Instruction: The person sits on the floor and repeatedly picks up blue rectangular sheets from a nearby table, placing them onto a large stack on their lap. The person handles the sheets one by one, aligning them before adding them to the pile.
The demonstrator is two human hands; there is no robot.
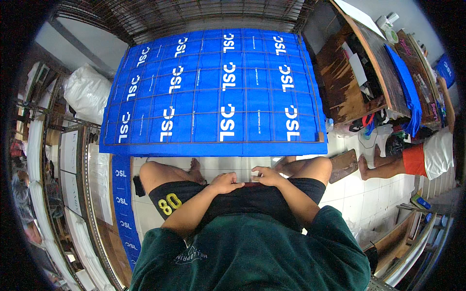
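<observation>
Dark green shirt cloth (252, 257) comes closest, on the near side of the blue printed sheet (211, 97), which lies under a wire grid (272, 142), its long axis apparently running left to right. Straight ahead of both hands, the sheet touches neither; the right hand (268, 176) is slightly nearer its front edge than the left hand (225, 184). Fingers curl loosely at the black shorts (218, 201); whether either grip pinches the reddish strip (251, 184) between them, I cannot tell.

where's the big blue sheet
In the head view, the blue sheet is at upper centre, beyond the left hand and right hand, between the white plastic bundle on the left and wooden cabinet on the right.
</observation>
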